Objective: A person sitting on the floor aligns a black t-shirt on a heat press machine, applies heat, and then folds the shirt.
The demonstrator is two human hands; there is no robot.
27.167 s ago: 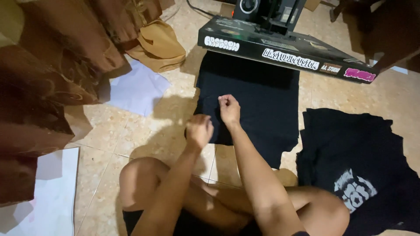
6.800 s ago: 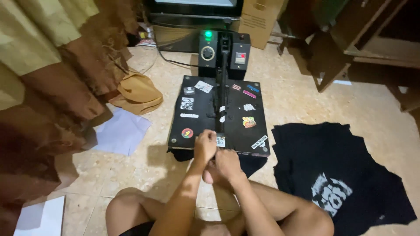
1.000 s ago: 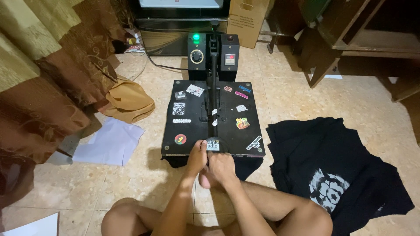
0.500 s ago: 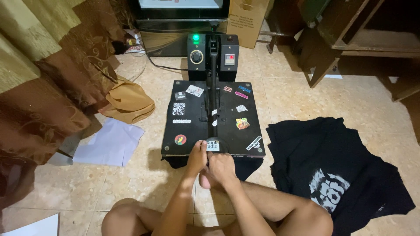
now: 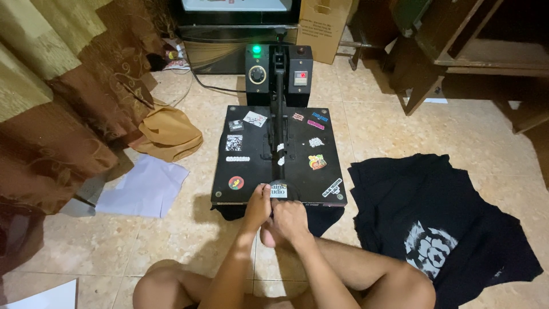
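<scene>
1. Beige floor tiles [image 5: 171,252] are being shown across the room, with a brown and tan curtain [image 5: 63,97] hanging along the left edge.
2. Wooden furniture [image 5: 469,51] is being cut off at the upper right, and a screen [image 5: 237,6] at the top edge is being shown only along its lower strip.
3. The person's body is being left out of view; only the forearms and the crossed bare legs [image 5: 354,280] are being seen at the bottom.
4. A heat press [image 5: 278,154] is being seen on the floor right in front of the person, closed flat, its black top plate covered with small stickers and a green light glowing on its control box [image 5: 257,50].
5. Dark cloth [image 5: 323,217] is being pinched under the plate, with only its edges peeking out at the front.
6. The front end of the press handle [image 5: 278,190] is being gripped by both hands together; the left hand [image 5: 258,207] is being kept curled tight around it, and the right hand [image 5: 290,216] is being kept wrapped beside and partly over the left.
7. The fingertips are being hidden, so how far the handle is being enclosed cannot be made out.
8. A black printed shirt [image 5: 440,229] is being seen spread on the tiles to the right, well apart from the hands.
9. White paper sheets [image 5: 143,186] and a tan cloth bundle [image 5: 168,131] are being seen to the left.
</scene>
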